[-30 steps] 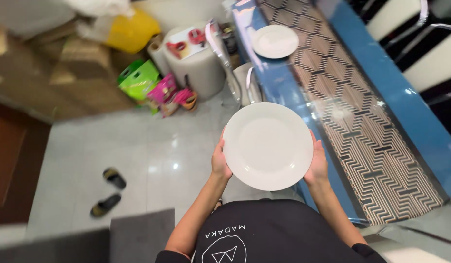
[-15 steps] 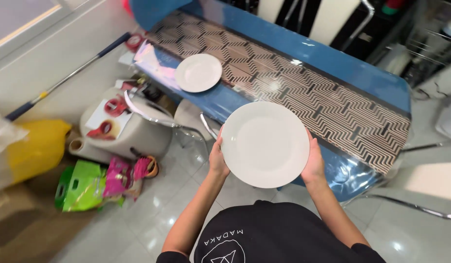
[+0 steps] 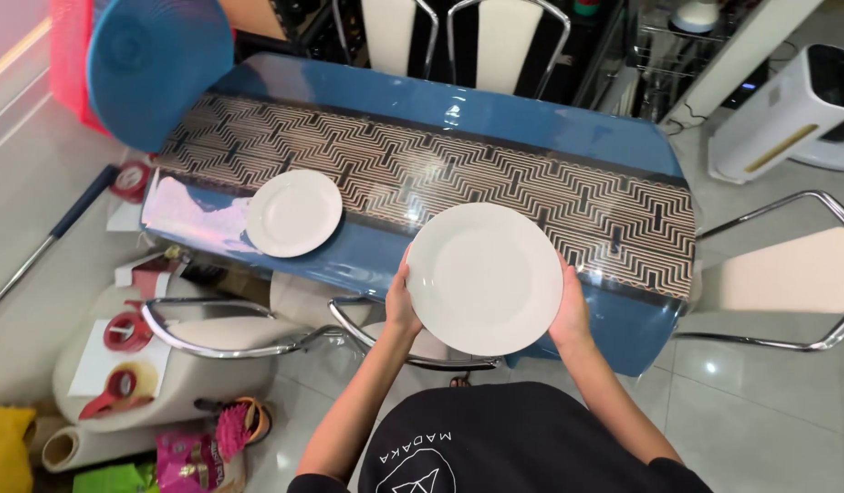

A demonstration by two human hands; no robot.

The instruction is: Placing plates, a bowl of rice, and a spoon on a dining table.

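A round white plate [image 3: 484,278] is held flat and face up over the near edge of a blue glass table [image 3: 550,119]; being round, it has no long axis, and its hollow faces the camera. The left hand [image 3: 400,303] clasps its left rim and the right hand [image 3: 571,313] its right rim, thumbs lying on top at the edge and the other fingers tucked beneath, out of sight. A second white plate [image 3: 293,212], smaller in view, lies on the table to the left, well apart from the held one, partly on the brown zigzag-patterned runner [image 3: 440,178] that stretches along the tabletop. Chrome-framed chairs with cream seats stand at the near side [image 3: 230,333], the right end [image 3: 787,274] and the far side [image 3: 504,36]. The floor is pale glossy tile [image 3: 769,402]. At the near left sit a white drum [image 3: 121,370] with red tape dispensers on it, and a pink packet [image 3: 189,456].
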